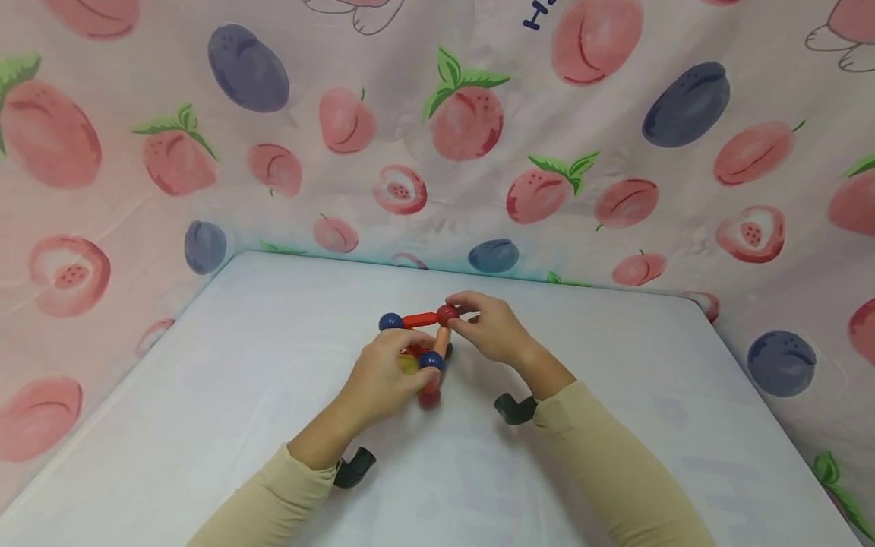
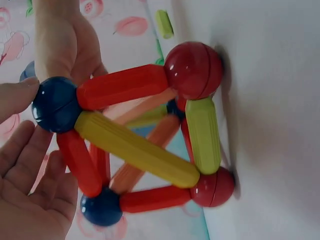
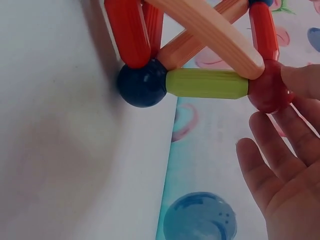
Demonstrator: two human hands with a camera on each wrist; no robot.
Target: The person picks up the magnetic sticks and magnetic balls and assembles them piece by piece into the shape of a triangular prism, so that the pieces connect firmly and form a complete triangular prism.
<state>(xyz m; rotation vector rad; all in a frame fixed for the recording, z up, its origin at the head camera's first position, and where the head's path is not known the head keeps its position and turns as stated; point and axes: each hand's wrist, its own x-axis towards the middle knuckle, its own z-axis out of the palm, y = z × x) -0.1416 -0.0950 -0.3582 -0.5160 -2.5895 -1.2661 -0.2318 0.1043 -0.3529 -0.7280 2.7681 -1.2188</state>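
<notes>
A frame of magnetic building sticks and balls [image 1: 420,320] stands on the white table between the two hands. My left hand [image 1: 385,372] holds it by an upper blue ball [image 2: 57,104], thumb on one side and fingers on the other. Red, yellow and orange sticks run from the blue balls, and two red balls [image 2: 212,187] sit low by the table. With thumb and fingers, my right hand [image 1: 497,328] pinches a red ball [image 3: 270,86] at the far upper corner. A yellow-green stick [image 3: 207,83] joins that ball to a lower blue ball [image 3: 142,83].
A loose yellow-green piece [image 2: 164,24] shows beyond the frame in the left wrist view. Fruit-printed cloth [image 1: 437,228] rises behind the white tabletop [image 1: 171,395]. Dark curved wrist pieces [image 1: 516,409] jut from both sleeves, close over the table.
</notes>
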